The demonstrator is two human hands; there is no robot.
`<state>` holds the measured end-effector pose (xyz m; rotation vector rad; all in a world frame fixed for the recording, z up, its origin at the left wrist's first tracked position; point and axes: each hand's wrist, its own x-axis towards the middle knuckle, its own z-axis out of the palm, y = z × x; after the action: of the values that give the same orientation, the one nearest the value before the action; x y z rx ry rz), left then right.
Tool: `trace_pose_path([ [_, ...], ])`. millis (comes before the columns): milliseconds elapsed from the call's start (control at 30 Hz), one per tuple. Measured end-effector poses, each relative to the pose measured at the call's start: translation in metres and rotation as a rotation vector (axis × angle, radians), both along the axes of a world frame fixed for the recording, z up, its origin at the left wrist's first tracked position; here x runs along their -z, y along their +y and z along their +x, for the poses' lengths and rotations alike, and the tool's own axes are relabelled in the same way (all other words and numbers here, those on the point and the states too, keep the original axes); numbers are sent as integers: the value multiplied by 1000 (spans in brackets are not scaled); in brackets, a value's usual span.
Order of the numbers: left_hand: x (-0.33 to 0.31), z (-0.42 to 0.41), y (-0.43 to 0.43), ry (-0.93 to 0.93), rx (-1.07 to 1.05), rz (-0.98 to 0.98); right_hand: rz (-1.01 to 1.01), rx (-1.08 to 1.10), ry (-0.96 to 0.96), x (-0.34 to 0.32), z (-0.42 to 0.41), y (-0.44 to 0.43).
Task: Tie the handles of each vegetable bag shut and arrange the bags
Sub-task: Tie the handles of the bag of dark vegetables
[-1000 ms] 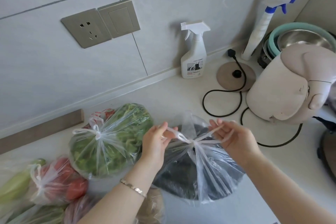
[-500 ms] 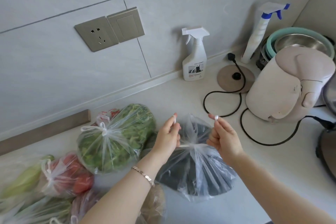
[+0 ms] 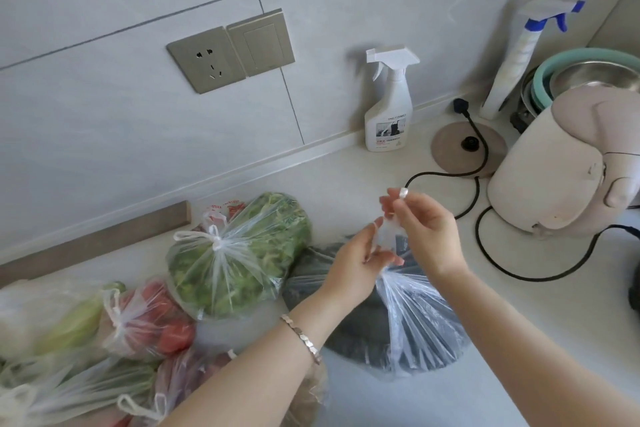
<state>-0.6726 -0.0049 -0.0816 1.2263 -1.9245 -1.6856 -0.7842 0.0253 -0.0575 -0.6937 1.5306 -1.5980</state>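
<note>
A clear plastic bag with dark vegetables (image 3: 408, 329) lies on the counter in front of me. My left hand (image 3: 360, 263) pinches its twisted neck and a handle strip. Just above and to the right, my right hand (image 3: 426, 232) holds the other handle strip up between its fingertips. To the left sits a knotted bag of leafy greens (image 3: 235, 260). Further left lie a tied bag of tomatoes (image 3: 149, 319), a bag with pale green vegetables (image 3: 52, 322) and several more bags (image 3: 104, 392) at the lower left.
A pale kettle (image 3: 561, 166) stands at the right, its base (image 3: 467, 146) and black cord (image 3: 485, 250) looping over the counter. A white spray bottle (image 3: 389, 104) and a blue-trigger bottle (image 3: 519, 55) stand by the wall, next to stacked bowls (image 3: 585, 69). A wall socket (image 3: 207, 61) sits above.
Both hands have come together above the dark bag's neck. The handles, first pulled apart sideways, are now lifted and crossed between the fingers. The view shifted slightly.
</note>
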Motion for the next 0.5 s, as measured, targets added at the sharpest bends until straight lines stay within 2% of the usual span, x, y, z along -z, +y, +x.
trace_pose_path([
  [100,3,4,-1,85,-134,138,115,46,-115,12,-14,14],
  [167,6,5,-3,119,-190,153,193,21,-149,25,-11,29],
  [333,7,4,-8,98,-198,95,269,-300,235,40,10,38],
  [500,-10,3,-7,81,-228,40,329,-306,242,40,13,25],
])
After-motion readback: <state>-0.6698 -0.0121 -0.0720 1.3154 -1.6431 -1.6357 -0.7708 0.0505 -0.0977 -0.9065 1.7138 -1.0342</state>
